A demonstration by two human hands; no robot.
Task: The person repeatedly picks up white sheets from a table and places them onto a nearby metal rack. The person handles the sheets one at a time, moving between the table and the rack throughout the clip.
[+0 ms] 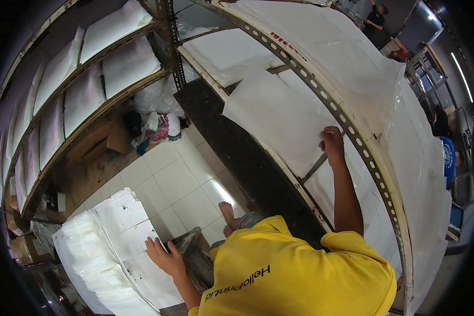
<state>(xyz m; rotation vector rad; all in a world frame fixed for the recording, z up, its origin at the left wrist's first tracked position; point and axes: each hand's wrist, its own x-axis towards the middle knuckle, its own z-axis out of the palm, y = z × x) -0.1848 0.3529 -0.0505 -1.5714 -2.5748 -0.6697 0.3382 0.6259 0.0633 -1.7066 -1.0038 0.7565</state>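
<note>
My right hand (pixel 332 140) is closed at the edge of a large white sheet (pixel 276 113), its fingers curled and pinching that edge. The sheet lies over a rack shelf, beneath the perforated metal rail (pixel 329 95). At the lower left my left hand (pixel 165 256) is open, its fingers spread at the edge of a white board (pixel 122 210) with dark specks. I cannot tell whether it presses on the board. Beside it lies a thick stack of thin, whitish translucent sheets (pixel 92 253).
Racks on the left hold white sheets (pixel 129 60) on two levels. A dark plank (pixel 237 152) runs along the right rack. A grey bin (pixel 195 258) stands by my left forearm. Bundled cloth and plastic (pixel 160 126) lie on the tiled floor (pixel 166 171). People (pixel 375 23) are at the far right.
</note>
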